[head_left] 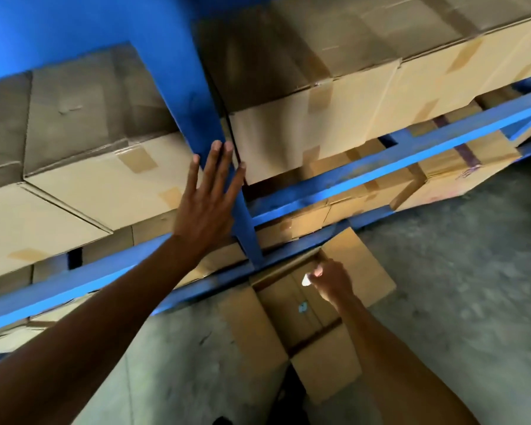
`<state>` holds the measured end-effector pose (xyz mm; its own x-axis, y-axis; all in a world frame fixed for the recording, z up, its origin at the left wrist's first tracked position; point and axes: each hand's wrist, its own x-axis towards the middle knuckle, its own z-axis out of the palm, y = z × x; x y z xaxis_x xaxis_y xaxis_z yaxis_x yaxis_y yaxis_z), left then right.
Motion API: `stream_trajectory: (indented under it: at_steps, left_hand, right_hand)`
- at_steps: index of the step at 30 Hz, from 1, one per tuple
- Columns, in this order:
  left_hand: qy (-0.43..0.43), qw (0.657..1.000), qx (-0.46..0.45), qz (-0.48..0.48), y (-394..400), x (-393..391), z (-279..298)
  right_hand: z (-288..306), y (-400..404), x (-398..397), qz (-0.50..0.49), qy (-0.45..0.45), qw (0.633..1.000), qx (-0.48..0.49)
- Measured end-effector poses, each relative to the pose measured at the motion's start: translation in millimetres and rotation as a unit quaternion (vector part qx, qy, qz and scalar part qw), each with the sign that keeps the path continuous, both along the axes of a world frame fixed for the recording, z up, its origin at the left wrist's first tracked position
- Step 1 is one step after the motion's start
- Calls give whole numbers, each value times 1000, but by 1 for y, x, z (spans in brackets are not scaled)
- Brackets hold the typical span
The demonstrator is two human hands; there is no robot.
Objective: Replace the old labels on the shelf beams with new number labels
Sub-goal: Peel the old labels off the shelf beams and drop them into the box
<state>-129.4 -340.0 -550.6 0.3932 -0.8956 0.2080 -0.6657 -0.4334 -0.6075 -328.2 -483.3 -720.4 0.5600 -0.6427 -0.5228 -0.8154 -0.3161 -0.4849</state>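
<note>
My left hand (207, 200) lies flat with fingers spread against the blue upright post (184, 96) of the shelf, and holds nothing. My right hand (330, 282) hangs lower, over an open cardboard box (359, 271) on the floor, pinching a small white scrap of paper (305, 281), which looks like a label. A blue horizontal beam (380, 167) runs right from the post, and another beam (59, 294) runs left below my forearm. No label on the beams is visible in this blurred frame.
Taped cardboard boxes (334, 118) fill the shelf levels on both sides of the post. A small pale scrap (302, 307) lies inside the open box. Grey concrete floor (457, 302) spreads to the right and below.
</note>
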Motion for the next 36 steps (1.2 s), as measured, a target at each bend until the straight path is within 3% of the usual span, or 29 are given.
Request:
stream_trajectory:
  at_steps: [14,20,23,29,34,36]
  left_hand:
    - [-33,999,32,-14,4,11,-4]
    - [-51,998,40,-19,6,11,-3]
    - [-27,999,43,-18,6,5,4]
    - [169,983,-51,-47,-13,-29,51]
    - [89,968,-173,-156,-46,-31,172]
    - [44,957,-211,-193,-55,-30,228]
  right_hand:
    - [5,-21,-5,-24,7,1000,12]
    - [32,-30,-10,-57,-41,998,-3]
    - [65,-39,-6,-57,-90,994,-25]
    - [165,-60,16,-3,-199,973,-115]
    - [314,-78,49,47,-354,875,-325]
    - [375,-82,56,41,-399,839,-367]
